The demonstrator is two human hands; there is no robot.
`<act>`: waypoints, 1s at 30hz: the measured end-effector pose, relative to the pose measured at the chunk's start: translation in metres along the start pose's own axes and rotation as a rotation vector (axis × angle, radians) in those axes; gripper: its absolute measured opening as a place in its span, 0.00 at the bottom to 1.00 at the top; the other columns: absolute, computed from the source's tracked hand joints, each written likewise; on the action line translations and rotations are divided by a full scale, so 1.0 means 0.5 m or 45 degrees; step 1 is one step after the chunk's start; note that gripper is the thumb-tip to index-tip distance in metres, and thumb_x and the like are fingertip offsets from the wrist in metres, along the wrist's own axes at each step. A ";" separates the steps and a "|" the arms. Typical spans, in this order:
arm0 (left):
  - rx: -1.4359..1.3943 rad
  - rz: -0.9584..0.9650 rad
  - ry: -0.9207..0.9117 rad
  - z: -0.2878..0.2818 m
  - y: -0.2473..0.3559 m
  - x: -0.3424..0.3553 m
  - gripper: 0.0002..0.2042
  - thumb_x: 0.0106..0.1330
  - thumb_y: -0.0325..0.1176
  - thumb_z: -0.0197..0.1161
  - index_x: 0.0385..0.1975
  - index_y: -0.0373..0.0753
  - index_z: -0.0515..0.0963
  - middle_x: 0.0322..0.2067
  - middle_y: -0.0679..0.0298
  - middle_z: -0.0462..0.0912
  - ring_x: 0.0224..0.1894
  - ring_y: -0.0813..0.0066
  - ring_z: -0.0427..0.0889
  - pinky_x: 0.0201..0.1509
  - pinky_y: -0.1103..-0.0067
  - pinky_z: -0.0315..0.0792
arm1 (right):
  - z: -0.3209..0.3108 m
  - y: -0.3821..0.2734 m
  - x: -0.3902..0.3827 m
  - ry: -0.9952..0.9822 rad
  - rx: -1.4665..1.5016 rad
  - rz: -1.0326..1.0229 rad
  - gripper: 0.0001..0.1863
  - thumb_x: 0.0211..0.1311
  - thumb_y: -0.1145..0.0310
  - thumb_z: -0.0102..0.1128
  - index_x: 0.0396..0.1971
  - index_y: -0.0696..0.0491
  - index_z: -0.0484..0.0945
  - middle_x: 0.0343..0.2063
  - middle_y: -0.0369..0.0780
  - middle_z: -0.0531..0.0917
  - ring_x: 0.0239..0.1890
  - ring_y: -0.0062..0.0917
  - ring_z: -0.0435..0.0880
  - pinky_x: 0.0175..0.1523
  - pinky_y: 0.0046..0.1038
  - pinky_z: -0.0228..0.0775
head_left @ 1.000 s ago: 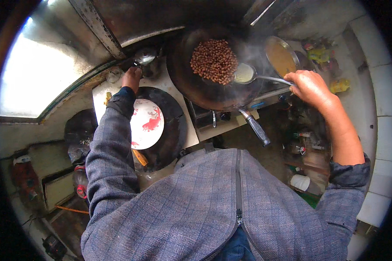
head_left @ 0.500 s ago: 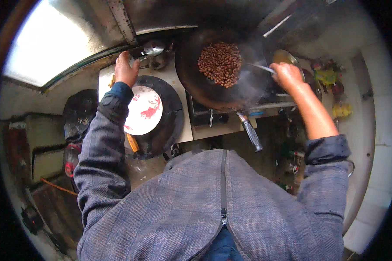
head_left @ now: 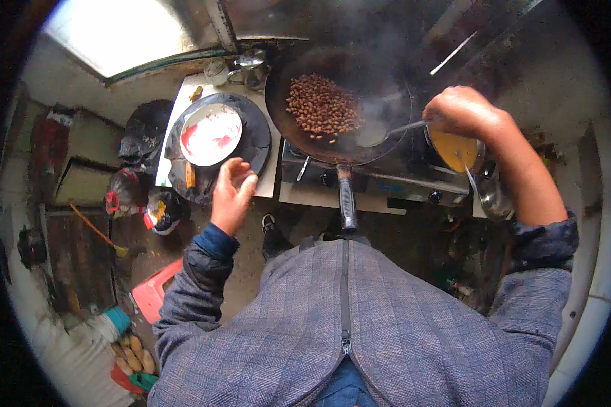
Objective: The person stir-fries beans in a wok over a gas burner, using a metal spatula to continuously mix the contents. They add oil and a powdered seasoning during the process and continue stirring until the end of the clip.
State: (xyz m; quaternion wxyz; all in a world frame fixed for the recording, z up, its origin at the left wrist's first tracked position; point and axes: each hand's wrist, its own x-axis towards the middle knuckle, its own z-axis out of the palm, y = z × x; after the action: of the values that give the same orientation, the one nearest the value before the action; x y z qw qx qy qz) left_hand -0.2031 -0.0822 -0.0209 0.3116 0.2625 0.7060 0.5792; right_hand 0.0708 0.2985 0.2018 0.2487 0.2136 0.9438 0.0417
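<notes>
My right hand (head_left: 463,112) is closed around the handle of a metal spatula (head_left: 411,127). The spatula's pale, broad head rests inside a large dark wok (head_left: 387,154), just right of a heap of reddish-brown peanuts (head_left: 322,105). Steam blurs the wok's far right. My left hand (head_left: 233,193) holds nothing, fingers loosely bent and apart, near the front edge of a round black board (head_left: 254,132). On that board sits a white dish (head_left: 200,160) with red markings. A wooden handle (head_left: 190,175) pokes out below the dish.
The wok's black handle (head_left: 347,203) points toward me over the front of the stove (head_left: 414,186). At right stands a bowl of yellow liquid (head_left: 451,146) with a metal ladle (head_left: 485,190). A metal pot (head_left: 252,60) is behind the board; a red stool (head_left: 156,288) stands low at left.
My left hand has come from beyond the dish to the board's near side. The spatula's head now shows in the wok, with the peanuts farther left. The whole view has shifted.
</notes>
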 end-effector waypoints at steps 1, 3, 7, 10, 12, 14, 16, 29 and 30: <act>-0.032 0.032 -0.003 0.017 -0.006 -0.034 0.25 0.73 0.28 0.68 0.67 0.34 0.69 0.57 0.56 0.80 0.58 0.69 0.83 0.54 0.74 0.83 | 0.019 -0.018 0.021 -0.095 0.050 0.015 0.16 0.60 0.70 0.67 0.48 0.46 0.90 0.43 0.46 0.91 0.50 0.43 0.90 0.56 0.43 0.81; -0.101 -0.034 0.006 0.044 -0.013 -0.084 0.26 0.73 0.29 0.69 0.68 0.33 0.68 0.58 0.55 0.79 0.58 0.68 0.83 0.54 0.73 0.83 | 0.064 -0.070 0.081 -0.099 0.055 -0.064 0.15 0.64 0.67 0.65 0.49 0.46 0.89 0.45 0.49 0.90 0.52 0.45 0.89 0.57 0.44 0.80; 0.040 -0.123 0.023 0.038 -0.022 -0.125 0.28 0.72 0.30 0.69 0.69 0.34 0.67 0.60 0.54 0.78 0.58 0.67 0.83 0.52 0.73 0.83 | 0.126 -0.104 0.169 0.178 0.234 0.082 0.12 0.66 0.66 0.62 0.44 0.51 0.90 0.47 0.50 0.89 0.53 0.48 0.89 0.56 0.47 0.81; -0.057 -0.124 0.073 0.003 -0.045 -0.143 0.27 0.73 0.30 0.69 0.69 0.34 0.67 0.60 0.54 0.78 0.57 0.67 0.83 0.51 0.73 0.84 | 0.105 -0.044 0.157 0.215 0.355 0.208 0.13 0.65 0.67 0.62 0.43 0.55 0.89 0.46 0.53 0.89 0.53 0.51 0.88 0.54 0.47 0.81; -0.004 -0.180 0.106 -0.025 -0.069 -0.152 0.26 0.74 0.32 0.69 0.68 0.35 0.68 0.61 0.53 0.77 0.58 0.66 0.83 0.49 0.73 0.85 | 0.070 0.007 0.094 0.151 0.142 0.208 0.11 0.63 0.67 0.65 0.42 0.53 0.89 0.44 0.52 0.90 0.50 0.50 0.89 0.53 0.47 0.81; -0.042 -0.282 0.117 -0.044 -0.091 -0.168 0.26 0.74 0.31 0.68 0.68 0.36 0.68 0.61 0.53 0.77 0.58 0.66 0.83 0.49 0.73 0.85 | 0.029 0.045 0.026 0.145 -0.054 0.046 0.12 0.61 0.69 0.69 0.44 0.50 0.90 0.43 0.49 0.90 0.48 0.47 0.90 0.53 0.46 0.82; -0.069 -0.271 0.086 -0.054 -0.103 -0.179 0.26 0.74 0.31 0.68 0.68 0.36 0.68 0.61 0.54 0.77 0.57 0.66 0.84 0.49 0.73 0.85 | 0.022 0.055 -0.001 -0.004 -0.087 0.151 0.13 0.60 0.68 0.70 0.45 0.48 0.91 0.43 0.47 0.91 0.51 0.43 0.89 0.55 0.44 0.82; -0.084 -0.312 0.269 -0.133 -0.123 -0.275 0.27 0.75 0.31 0.66 0.70 0.37 0.65 0.61 0.54 0.75 0.54 0.66 0.85 0.45 0.75 0.84 | 0.195 -0.064 0.143 0.622 -0.030 0.029 0.19 0.68 0.73 0.55 0.56 0.43 0.83 0.44 0.50 0.87 0.49 0.47 0.89 0.53 0.47 0.81; -0.080 -0.354 0.325 -0.136 -0.134 -0.284 0.27 0.74 0.31 0.67 0.70 0.37 0.66 0.61 0.54 0.75 0.54 0.66 0.85 0.45 0.75 0.84 | 0.163 -0.047 0.109 0.606 -0.081 -0.069 0.18 0.66 0.71 0.60 0.55 0.44 0.84 0.43 0.49 0.87 0.47 0.47 0.89 0.54 0.47 0.80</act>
State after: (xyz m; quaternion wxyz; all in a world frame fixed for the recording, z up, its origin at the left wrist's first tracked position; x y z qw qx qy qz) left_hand -0.1595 -0.2436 -0.0583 0.3047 0.0769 0.7509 0.5809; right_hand 0.0585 0.2979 0.1019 0.0268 0.1645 0.9794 0.1141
